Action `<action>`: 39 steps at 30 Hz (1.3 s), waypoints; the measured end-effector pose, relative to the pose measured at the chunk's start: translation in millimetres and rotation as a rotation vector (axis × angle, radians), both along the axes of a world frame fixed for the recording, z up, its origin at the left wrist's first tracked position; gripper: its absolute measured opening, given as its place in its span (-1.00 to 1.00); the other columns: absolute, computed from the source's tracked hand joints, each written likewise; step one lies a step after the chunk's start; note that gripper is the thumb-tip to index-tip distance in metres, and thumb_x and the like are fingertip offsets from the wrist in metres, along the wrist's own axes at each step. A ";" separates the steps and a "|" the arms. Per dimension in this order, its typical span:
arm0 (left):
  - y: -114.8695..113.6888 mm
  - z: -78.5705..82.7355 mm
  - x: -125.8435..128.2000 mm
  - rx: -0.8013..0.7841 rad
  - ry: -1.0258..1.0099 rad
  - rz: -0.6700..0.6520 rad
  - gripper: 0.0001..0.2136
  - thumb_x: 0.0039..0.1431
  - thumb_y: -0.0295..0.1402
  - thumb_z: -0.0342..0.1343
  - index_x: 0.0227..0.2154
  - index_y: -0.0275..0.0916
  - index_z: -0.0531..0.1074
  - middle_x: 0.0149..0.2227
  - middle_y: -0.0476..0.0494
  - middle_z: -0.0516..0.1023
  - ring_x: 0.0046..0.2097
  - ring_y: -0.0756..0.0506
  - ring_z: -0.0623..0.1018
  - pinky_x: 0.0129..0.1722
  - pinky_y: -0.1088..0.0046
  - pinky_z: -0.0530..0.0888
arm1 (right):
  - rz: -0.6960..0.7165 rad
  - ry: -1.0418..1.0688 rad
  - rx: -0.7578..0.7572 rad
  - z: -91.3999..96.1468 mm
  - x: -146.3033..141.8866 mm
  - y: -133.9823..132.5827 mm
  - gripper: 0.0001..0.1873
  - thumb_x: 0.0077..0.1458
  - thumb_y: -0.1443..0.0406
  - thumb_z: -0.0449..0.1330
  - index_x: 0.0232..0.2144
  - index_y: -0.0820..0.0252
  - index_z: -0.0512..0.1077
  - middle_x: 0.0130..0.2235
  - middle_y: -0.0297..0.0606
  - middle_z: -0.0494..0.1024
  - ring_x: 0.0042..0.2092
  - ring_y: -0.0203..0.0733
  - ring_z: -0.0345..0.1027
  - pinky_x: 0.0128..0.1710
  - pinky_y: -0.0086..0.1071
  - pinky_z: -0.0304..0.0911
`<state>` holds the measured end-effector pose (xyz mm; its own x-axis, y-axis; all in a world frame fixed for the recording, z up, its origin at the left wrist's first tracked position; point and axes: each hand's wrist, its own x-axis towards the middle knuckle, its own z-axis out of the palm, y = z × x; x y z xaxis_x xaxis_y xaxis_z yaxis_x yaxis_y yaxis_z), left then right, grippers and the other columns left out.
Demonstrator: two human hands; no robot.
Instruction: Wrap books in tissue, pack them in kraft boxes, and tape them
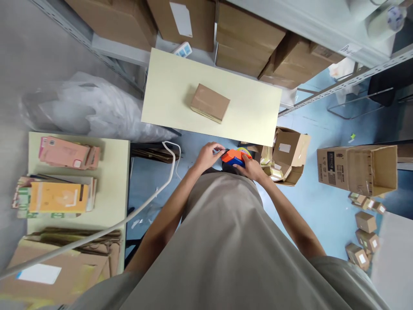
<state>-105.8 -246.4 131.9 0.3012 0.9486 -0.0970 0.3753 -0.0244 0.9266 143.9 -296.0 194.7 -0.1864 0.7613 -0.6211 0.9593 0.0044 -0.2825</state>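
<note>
Close to my body, below the front edge of the pale table (254,114), my right hand (249,167) grips an orange and blue tape dispenser (234,157). A yellowish roll of tape shows at its far side. My left hand (210,156) is at the dispenser's left end, thumb and fingers pinched together there. Whatever is between those fingertips is too small to make out. A closed brown cardboard box (210,103) lies on the table, beyond both hands.
An open carton (292,148) with small parcels stands on the floor right of the table. Farther right are a larger open carton (350,170) and several small boxes (366,221). A white pole (155,194) crosses on the left, before a side table (111,181) with stacked mailers.
</note>
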 end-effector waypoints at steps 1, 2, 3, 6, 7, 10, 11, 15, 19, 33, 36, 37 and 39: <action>2.0 -2.3 3.6 -0.025 -0.002 0.013 -0.92 0.35 -0.29 0.30 -0.18 -0.13 0.66 -0.16 -0.16 0.73 -0.11 -0.18 0.67 -0.14 0.29 0.62 | 0.020 0.001 0.003 -1.3 6.9 5.0 -0.32 0.50 -0.12 0.12 0.33 0.29 0.31 0.13 0.20 0.67 0.12 0.33 0.62 0.03 -0.14 0.42; 4.2 -4.4 7.5 -0.047 -0.004 0.026 -0.90 0.34 -0.27 0.31 -0.17 -0.13 0.66 -0.16 -0.15 0.73 -0.13 -0.18 0.68 -0.14 0.29 0.62 | 0.036 0.004 0.007 -2.6 14.1 10.2 -0.31 0.50 -0.13 0.12 0.34 0.29 0.30 0.13 0.20 0.67 0.13 0.34 0.61 0.04 -0.14 0.41; 6.6 -6.1 11.6 -0.063 -0.007 0.036 -0.88 0.34 -0.25 0.31 -0.15 -0.13 0.66 -0.14 -0.16 0.74 -0.13 -0.17 0.68 -0.14 0.28 0.63 | 0.052 0.009 0.011 -4.1 21.3 15.7 -0.29 0.49 -0.13 0.12 0.36 0.28 0.29 0.13 0.20 0.67 0.14 0.34 0.61 0.05 -0.14 0.41; 13.6 -9.8 25.2 -0.082 -0.018 0.065 -0.81 0.34 -0.18 0.30 -0.09 -0.12 0.67 -0.06 -0.17 0.74 -0.10 -0.17 0.69 -0.11 0.28 0.64 | 0.107 0.036 0.023 -8.0 42.5 33.7 -0.28 0.48 -0.14 0.13 0.37 0.26 0.27 0.13 0.19 0.67 0.13 0.35 0.60 0.04 -0.12 0.42; 15.8 -10.8 30.1 -0.086 -0.022 0.070 -0.80 0.35 -0.16 0.29 -0.09 -0.12 0.67 -0.04 -0.18 0.74 -0.08 -0.18 0.69 -0.10 0.28 0.64 | 0.131 0.049 0.024 -9.0 49.2 40.1 -0.29 0.48 -0.14 0.13 0.36 0.26 0.28 0.13 0.18 0.67 0.12 0.35 0.60 0.04 -0.11 0.42; 20.9 -14.7 45.5 -0.100 -0.034 0.090 -0.79 0.37 -0.14 0.25 -0.13 -0.13 0.67 -0.08 -0.18 0.75 -0.06 -0.19 0.70 -0.07 0.28 0.64 | 0.199 0.073 0.025 -11.7 66.7 59.7 -0.32 0.49 -0.14 0.13 0.32 0.26 0.30 0.10 0.17 0.68 0.10 0.34 0.61 0.03 -0.13 0.41; 22.2 -16.6 50.6 -0.100 -0.035 0.105 -0.79 0.38 -0.14 0.25 -0.15 -0.14 0.67 -0.10 -0.17 0.76 -0.07 -0.19 0.70 -0.08 0.28 0.63 | 0.219 0.075 0.023 -12.6 71.7 66.1 -0.33 0.49 -0.14 0.13 0.32 0.26 0.31 0.09 0.16 0.68 0.10 0.33 0.61 0.02 -0.14 0.40; 25.7 -28.1 66.9 -0.103 -0.024 0.204 -0.78 0.37 -0.13 0.24 -0.19 -0.16 0.67 -0.16 -0.17 0.76 -0.15 -0.17 0.69 -0.11 0.30 0.62 | 0.306 0.069 0.009 -17.1 85.2 90.1 -0.34 0.49 -0.15 0.11 0.30 0.24 0.32 0.07 0.13 0.70 0.05 0.28 0.64 0.00 -0.17 0.41; 28.1 -44.8 69.9 -0.122 -0.008 0.281 -0.75 0.34 -0.12 0.24 -0.21 -0.19 0.66 -0.18 -0.16 0.75 -0.16 -0.16 0.67 -0.05 0.30 0.60 | 0.397 0.080 0.003 -22.5 84.5 110.7 -0.32 0.52 -0.14 0.07 0.32 0.28 0.31 0.11 0.12 0.69 0.06 0.23 0.64 0.02 -0.17 0.41; 60.1 -100.8 29.9 -0.146 0.030 0.486 -0.76 0.27 -0.14 0.26 -0.24 -0.23 0.65 -0.20 -0.18 0.75 -0.19 -0.16 0.65 -0.04 0.33 0.57 | 0.499 -0.113 -0.039 -31.5 111.4 153.5 -0.39 0.53 -0.13 0.07 0.22 0.26 0.43 0.06 0.08 0.71 0.05 0.19 0.64 -0.03 -0.19 0.38; 76.5 -111.2 13.9 -0.132 0.080 0.491 -0.78 0.27 -0.19 0.26 -0.21 -0.23 0.65 -0.21 -0.16 0.75 -0.23 -0.13 0.62 -0.07 0.35 0.55 | 0.441 -0.148 -0.020 -40.8 111.0 156.4 -0.37 0.53 -0.13 0.06 0.26 0.27 0.40 0.06 0.09 0.71 0.07 0.21 0.64 -0.02 -0.19 0.39; 82.1 -114.1 11.4 -0.120 0.096 0.499 -0.79 0.27 -0.20 0.25 -0.21 -0.23 0.66 -0.19 -0.16 0.75 -0.23 -0.13 0.62 -0.07 0.36 0.54 | 0.424 -0.160 0.001 -45.0 107.6 157.3 -0.36 0.54 -0.13 0.06 0.28 0.28 0.38 0.08 0.12 0.71 0.09 0.22 0.64 -0.01 -0.19 0.39; 93.5 -119.6 9.0 -0.099 0.123 0.519 -0.81 0.29 -0.24 0.24 -0.20 -0.24 0.65 -0.15 -0.18 0.75 -0.20 -0.13 0.62 -0.05 0.36 0.53 | 0.390 -0.181 0.050 -54.7 97.8 159.4 -0.32 0.54 -0.13 0.04 0.32 0.31 0.34 0.12 0.17 0.68 0.14 0.25 0.61 0.04 -0.16 0.40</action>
<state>-96.7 -152.9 12.4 -0.2234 0.9542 -0.1989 0.4202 0.2784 0.8636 241.7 -136.6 140.0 -0.3574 0.6852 -0.6346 0.9171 0.3860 -0.0997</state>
